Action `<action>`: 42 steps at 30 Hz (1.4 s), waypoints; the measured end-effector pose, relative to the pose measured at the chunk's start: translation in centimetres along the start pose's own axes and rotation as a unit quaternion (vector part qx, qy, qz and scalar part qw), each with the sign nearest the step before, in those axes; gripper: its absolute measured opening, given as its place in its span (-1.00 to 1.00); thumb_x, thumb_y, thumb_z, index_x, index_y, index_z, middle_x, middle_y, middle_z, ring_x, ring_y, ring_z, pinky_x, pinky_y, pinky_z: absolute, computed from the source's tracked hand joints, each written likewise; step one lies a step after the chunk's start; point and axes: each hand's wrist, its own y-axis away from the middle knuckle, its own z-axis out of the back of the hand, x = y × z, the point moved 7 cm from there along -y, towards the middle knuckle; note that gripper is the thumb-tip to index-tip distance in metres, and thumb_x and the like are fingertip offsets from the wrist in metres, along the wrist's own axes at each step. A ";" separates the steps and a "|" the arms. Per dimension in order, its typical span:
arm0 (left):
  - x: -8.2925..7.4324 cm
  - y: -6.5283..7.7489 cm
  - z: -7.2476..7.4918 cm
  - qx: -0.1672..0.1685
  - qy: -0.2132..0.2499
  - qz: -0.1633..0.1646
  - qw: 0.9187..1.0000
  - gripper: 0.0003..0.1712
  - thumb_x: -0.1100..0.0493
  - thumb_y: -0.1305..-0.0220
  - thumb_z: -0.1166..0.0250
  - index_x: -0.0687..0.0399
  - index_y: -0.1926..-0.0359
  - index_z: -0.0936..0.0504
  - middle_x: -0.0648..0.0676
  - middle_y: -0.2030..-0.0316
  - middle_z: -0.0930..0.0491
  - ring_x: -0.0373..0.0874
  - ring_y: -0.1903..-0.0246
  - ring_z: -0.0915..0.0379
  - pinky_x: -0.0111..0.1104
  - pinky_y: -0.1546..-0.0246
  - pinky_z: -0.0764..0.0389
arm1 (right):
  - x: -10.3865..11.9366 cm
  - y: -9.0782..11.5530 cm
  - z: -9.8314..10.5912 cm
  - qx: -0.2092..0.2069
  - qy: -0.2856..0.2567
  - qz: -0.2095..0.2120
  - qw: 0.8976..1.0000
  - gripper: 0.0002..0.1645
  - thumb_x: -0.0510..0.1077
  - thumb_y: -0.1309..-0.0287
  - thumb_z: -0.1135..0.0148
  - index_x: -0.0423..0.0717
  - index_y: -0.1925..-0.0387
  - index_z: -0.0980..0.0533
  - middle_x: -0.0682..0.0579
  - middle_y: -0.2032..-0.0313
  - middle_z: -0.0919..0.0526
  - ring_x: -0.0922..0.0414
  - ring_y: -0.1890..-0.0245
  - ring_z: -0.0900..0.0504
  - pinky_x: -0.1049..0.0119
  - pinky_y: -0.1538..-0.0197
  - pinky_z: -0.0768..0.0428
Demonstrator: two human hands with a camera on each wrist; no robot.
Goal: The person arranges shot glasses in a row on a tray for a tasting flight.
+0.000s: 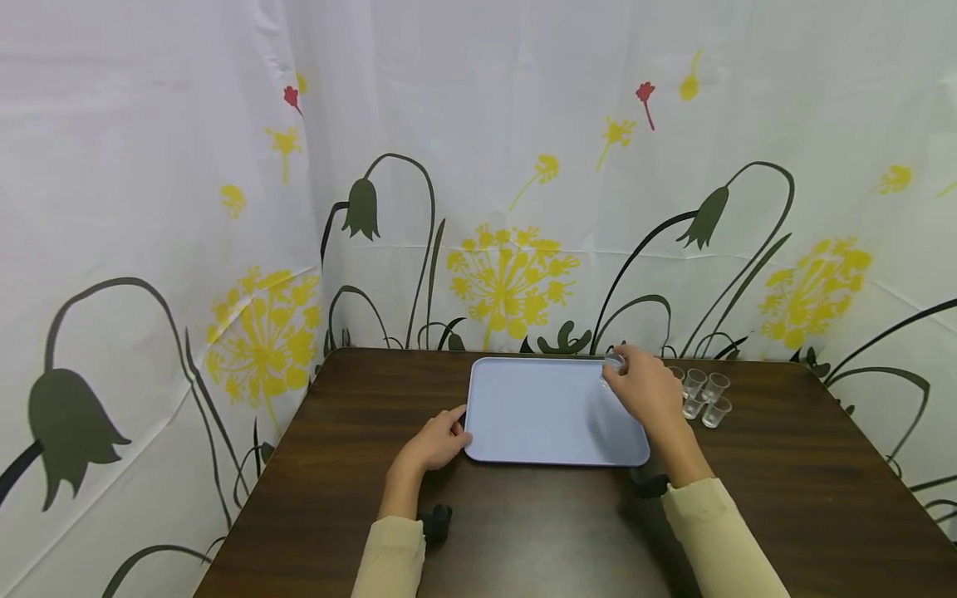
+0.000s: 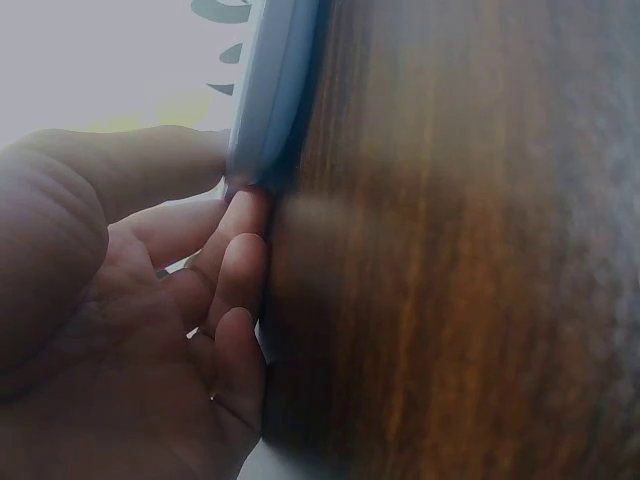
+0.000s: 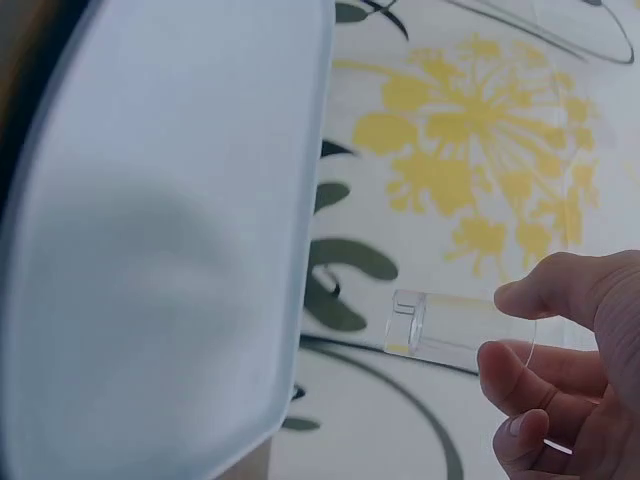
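Left hand (image 1: 436,440) pinching pale blue tray (image 1: 546,411), right hand (image 1: 647,389) pinching clear cup (image 3: 452,330) above it

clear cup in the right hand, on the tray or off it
Off: in the right wrist view, patterned curtain shows between the clear cup and the tray.

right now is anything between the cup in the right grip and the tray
Nothing visible: open space separates the clear cup in the right grip from the tray. The other cups stand to its right.
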 end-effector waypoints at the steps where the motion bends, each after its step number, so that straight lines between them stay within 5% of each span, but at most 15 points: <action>1: -0.3 0.2 0.1 0.002 -0.004 -0.005 1.000 -0.24 0.07 -0.47 -0.27 0.31 -0.56 -0.37 0.02 0.30 -0.50 -0.13 0.36 -0.41 -0.30 0.29 -0.44 | 0.4 -0.1 -0.1 0.001 -0.002 0.004 1.000 -0.43 0.13 -0.42 -0.19 -0.02 -0.32 -0.62 -0.05 0.17 -0.84 -0.04 0.39 -0.70 0.04 0.43 -0.52; 12: -0.4 1.0 0.4 0.008 0.005 -0.012 1.000 -0.23 0.06 -0.48 -0.26 0.37 -0.55 -0.35 0.04 0.29 -0.47 -0.13 0.34 -0.37 -0.29 0.28 -0.40 | 4.4 -0.2 -1.8 0.014 -0.011 0.027 0.999 -0.46 0.12 -0.42 -0.24 0.04 -0.32 -0.63 0.05 0.27 -0.81 0.05 0.52 -0.59 0.13 0.48 -0.47; 20: -3.3 3.0 1.5 -0.004 0.012 0.022 1.000 -0.31 0.23 -0.48 -0.28 0.40 -0.53 -0.38 0.08 0.28 -0.47 -0.11 0.30 -0.35 -0.26 0.21 -0.38 | 7.1 -0.3 -3.1 0.025 -0.011 0.052 0.998 -0.48 0.12 -0.41 -0.27 0.09 -0.31 -0.63 0.09 0.34 -0.79 0.09 0.56 -0.56 0.17 0.51 -0.43; 30: -2.2 1.9 1.0 0.007 0.009 -0.027 1.000 -0.31 0.16 -0.49 -0.21 0.46 -0.50 -0.37 0.07 0.29 -0.46 -0.11 0.31 -0.36 -0.28 0.24 -0.39 | 9.2 -0.3 -5.3 0.048 -0.010 0.068 0.996 -0.52 0.13 -0.38 -0.31 0.13 -0.26 -0.65 0.13 0.25 -0.83 0.14 0.46 -0.64 0.13 0.45 -0.51; 42: -3.9 2.4 1.4 0.007 0.008 0.016 1.000 -0.32 0.22 -0.48 -0.25 0.39 -0.52 -0.38 0.06 0.29 -0.47 -0.13 0.32 -0.35 -0.29 0.22 -0.38 | 11.1 0.1 -7.6 0.064 -0.010 0.082 0.995 -0.56 0.13 -0.37 -0.38 0.16 -0.21 -0.65 0.18 0.26 -0.85 0.04 0.35 -0.76 0.03 0.35 -0.61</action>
